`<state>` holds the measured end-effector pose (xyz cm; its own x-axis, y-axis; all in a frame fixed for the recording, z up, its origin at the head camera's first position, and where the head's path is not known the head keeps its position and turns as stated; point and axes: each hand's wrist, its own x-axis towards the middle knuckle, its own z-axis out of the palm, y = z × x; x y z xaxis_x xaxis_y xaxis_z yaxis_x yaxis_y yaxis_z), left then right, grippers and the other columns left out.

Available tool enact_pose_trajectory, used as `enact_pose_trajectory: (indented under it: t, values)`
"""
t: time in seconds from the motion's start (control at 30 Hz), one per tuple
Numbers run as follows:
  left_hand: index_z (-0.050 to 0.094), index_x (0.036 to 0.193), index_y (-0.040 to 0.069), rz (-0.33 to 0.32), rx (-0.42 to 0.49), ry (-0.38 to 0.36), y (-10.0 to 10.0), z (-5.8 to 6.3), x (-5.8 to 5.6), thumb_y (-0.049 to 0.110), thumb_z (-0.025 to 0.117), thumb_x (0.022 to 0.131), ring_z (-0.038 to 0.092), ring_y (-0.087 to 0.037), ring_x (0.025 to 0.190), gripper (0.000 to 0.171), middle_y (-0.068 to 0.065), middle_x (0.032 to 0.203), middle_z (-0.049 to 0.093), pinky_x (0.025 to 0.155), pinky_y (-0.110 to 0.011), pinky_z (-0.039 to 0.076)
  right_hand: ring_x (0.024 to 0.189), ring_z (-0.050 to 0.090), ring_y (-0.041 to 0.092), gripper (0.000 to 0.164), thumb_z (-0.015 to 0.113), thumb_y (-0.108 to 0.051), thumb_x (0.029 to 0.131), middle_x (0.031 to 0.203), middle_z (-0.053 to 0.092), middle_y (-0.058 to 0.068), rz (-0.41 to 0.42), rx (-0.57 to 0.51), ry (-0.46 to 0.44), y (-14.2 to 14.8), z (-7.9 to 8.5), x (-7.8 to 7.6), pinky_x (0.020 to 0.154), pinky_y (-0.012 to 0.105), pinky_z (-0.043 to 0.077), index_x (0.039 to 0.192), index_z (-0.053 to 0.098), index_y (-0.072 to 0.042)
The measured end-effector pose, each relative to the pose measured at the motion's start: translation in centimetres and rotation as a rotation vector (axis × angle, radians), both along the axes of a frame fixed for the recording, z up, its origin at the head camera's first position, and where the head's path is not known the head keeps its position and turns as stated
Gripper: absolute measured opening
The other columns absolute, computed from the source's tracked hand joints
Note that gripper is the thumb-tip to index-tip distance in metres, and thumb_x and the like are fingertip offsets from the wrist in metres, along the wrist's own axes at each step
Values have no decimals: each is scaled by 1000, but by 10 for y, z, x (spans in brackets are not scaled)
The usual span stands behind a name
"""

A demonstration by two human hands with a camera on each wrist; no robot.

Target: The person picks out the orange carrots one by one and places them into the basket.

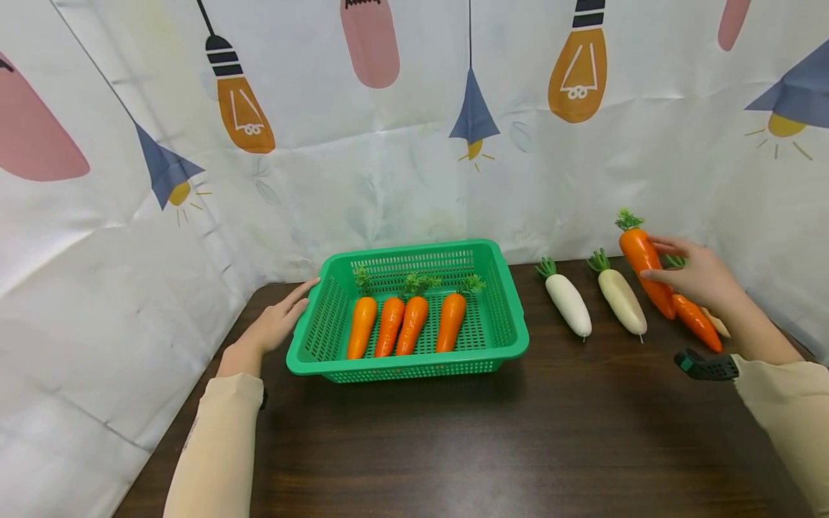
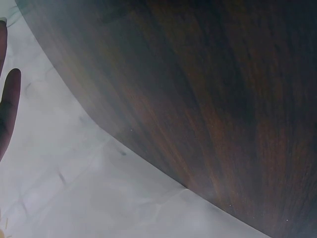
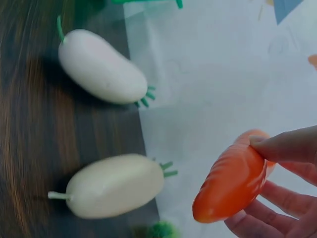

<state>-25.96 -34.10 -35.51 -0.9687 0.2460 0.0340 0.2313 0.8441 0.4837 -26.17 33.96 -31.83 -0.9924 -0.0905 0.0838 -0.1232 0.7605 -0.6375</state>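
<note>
On the right, my right hand (image 1: 696,273) pinches an orange carrot (image 1: 640,255) between thumb and fingers, its leafy top pointing toward the wall. In the right wrist view the same carrot (image 3: 230,183) is lifted off the table. My left hand (image 1: 275,327) lies with extended fingers along the left rim of a green plastic basket (image 1: 408,367); some of its fingers (image 2: 11,106) show at the left wrist view's edge. Several carrots (image 1: 451,324) with green tops lie inside the basket. Below the right hand another carrot (image 1: 697,324) rests on the table.
Two white radishes (image 1: 568,303) (image 3: 116,186) lie between the basket and the right hand. A pale vegetable (image 1: 717,325) is mostly hidden under that hand. A printed white cloth (image 1: 401,187) hangs behind the dark wooden table (image 1: 401,446).
</note>
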Motion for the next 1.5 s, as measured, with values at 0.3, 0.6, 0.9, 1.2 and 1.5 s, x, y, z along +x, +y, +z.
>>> enact_pose_trajectory:
  t: [0.3, 0.6, 0.9, 1.2, 1.5]
  values:
    - [18, 167, 21, -4, -3, 5, -1, -2, -1, 46, 25, 114, 51, -60, 123, 59, -40, 149, 39, 97, -75, 38, 127, 43, 58, 80, 67, -24, 103, 156, 28, 39, 38, -163, -13, -22, 12, 5, 67, 18, 53, 163, 19, 0]
    - [18, 167, 22, -5, -3, 4, -1, -2, -1, 46, 24, 113, 47, -61, 127, 59, -39, 152, 36, 99, -76, 36, 90, 58, -11, 77, 68, -22, 102, 157, 30, 35, 107, -273, -6, -41, 16, 2, 71, 22, 56, 163, 24, -5]
    - [17, 167, 22, -4, -3, 3, 1, -1, 0, 46, 24, 114, 45, -62, 129, 59, -38, 154, 33, 99, -77, 35, 93, 62, -8, 75, 66, -14, 102, 160, 27, 32, 170, -405, -59, -67, 18, -3, 76, 23, 57, 163, 24, -5]
    - [17, 167, 22, -1, -1, -1, 1, -1, 0, 46, 24, 113, 44, -62, 129, 59, -38, 155, 32, 99, -77, 35, 96, 64, -1, 77, 69, -21, 101, 161, 30, 26, 203, -418, -123, -91, 24, -2, 80, 29, 57, 164, 26, -11]
    - [17, 167, 23, -3, 11, -6, 1, -1, 0, 46, 24, 113, 41, -62, 132, 59, -36, 157, 30, 101, -77, 33, 99, 67, 4, 76, 65, -12, 103, 163, 26, 25, 288, -550, -192, -114, 28, -6, 84, 33, 59, 165, 21, -10]
